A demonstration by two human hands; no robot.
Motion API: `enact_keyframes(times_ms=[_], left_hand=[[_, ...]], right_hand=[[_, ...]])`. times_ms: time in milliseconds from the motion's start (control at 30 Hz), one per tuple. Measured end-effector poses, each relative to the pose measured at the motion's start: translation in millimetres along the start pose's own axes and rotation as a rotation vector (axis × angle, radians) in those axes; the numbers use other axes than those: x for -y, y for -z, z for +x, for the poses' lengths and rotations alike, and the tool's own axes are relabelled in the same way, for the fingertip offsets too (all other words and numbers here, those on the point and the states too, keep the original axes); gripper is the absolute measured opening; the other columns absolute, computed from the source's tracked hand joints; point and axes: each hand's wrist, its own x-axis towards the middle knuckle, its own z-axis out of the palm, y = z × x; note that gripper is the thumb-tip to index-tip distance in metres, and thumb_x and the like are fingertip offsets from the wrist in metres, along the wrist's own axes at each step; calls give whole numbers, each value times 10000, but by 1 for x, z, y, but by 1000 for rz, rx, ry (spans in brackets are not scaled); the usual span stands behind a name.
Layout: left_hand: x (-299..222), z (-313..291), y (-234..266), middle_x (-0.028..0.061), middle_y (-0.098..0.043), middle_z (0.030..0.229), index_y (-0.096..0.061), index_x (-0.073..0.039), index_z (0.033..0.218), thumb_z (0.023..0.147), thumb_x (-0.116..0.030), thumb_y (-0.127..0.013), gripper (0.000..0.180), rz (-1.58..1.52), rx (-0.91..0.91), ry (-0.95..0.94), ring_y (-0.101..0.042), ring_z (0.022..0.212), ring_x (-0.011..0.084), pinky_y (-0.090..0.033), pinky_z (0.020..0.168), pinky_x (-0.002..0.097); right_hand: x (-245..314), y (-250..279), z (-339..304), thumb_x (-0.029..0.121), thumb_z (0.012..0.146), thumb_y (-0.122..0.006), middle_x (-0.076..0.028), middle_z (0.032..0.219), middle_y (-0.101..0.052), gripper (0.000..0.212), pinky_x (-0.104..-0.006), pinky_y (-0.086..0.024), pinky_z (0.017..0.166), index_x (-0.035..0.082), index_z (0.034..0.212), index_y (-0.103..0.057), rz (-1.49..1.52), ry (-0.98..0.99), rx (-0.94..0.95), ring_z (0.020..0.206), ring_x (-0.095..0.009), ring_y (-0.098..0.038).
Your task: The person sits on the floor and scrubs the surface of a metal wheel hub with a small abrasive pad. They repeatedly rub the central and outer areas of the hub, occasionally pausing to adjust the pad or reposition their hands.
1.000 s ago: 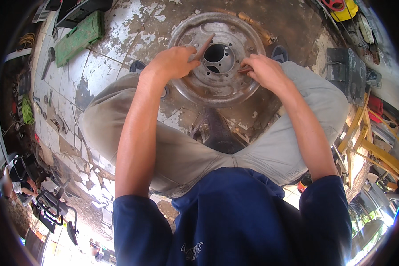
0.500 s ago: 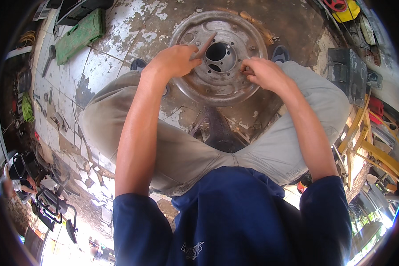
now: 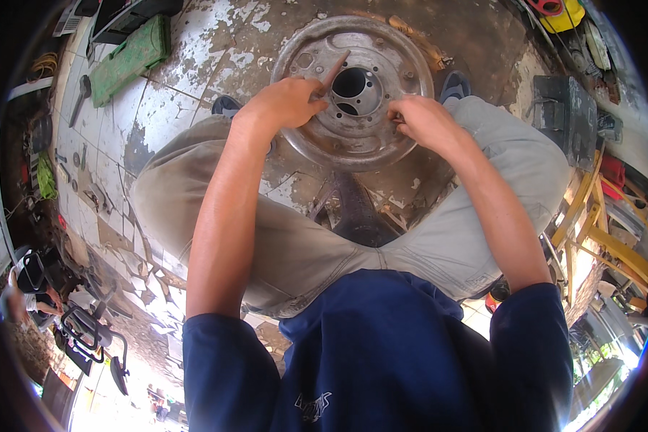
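A large, round, worn metal plate with a raised rim (image 3: 381, 147) lies in front of me between my knees. Its middle has a dark opening (image 3: 351, 81) ringed by small holes. My left hand (image 3: 284, 104) is closed on a brown, rusty-looking pointed strip (image 3: 338, 66), whose tip angles up and right across the plate's face. Over the plate's right side, my right hand (image 3: 423, 117) has its fingers pinched together close to the surface. Whatever sits between those fingertips, if anything, is hidden.
A dirty green case (image 3: 129, 59) and a dark hammer-like tool (image 3: 80, 99) lie at the far left. A dark toolbox (image 3: 565, 115) stands on the right, with a yellow frame (image 3: 615, 258) nearer me. Below the plate is a dark metal stand (image 3: 356, 212).
The plate has shifted very slightly to the left. My left hand has dropped a little along the strip, and my right fingers have drawn closer together.
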Motion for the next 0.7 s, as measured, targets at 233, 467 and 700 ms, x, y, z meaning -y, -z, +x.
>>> enact_keyframes(times_ms=[233, 467, 700], left_hand=[[3, 0, -2, 180, -616, 1273, -592, -113, 1303, 941, -352, -603, 435, -4, -14, -7, -573, 1185, 365, -467, 981, 438], [4, 2, -3, 181, -619, 1271, -593, -105, 1297, 941, -352, -601, 433, -7, -8, -13, -573, 1187, 364, -468, 982, 437], [2, 1, -1, 190, -613, 1278, -577, -113, 1321, 942, -353, -600, 449, -14, 5, 1, -569, 1188, 376, -463, 990, 433]], right_hand=[[9, 5, -1, 22, 771, -707, -138, 1015, -691, 224, -424, -516, 818, 39, 991, -672, 54, -45, -109, 986, -331, -654], [3, 2, 0, 32, 768, -709, -126, 1012, -691, 225, -432, -514, 799, 46, 987, -661, -28, -40, -27, 978, -340, -652], [4, 4, -1, 34, 761, -715, -125, 1002, -697, 233, -429, -514, 799, 45, 987, -658, -36, -47, 31, 984, -331, -657]])
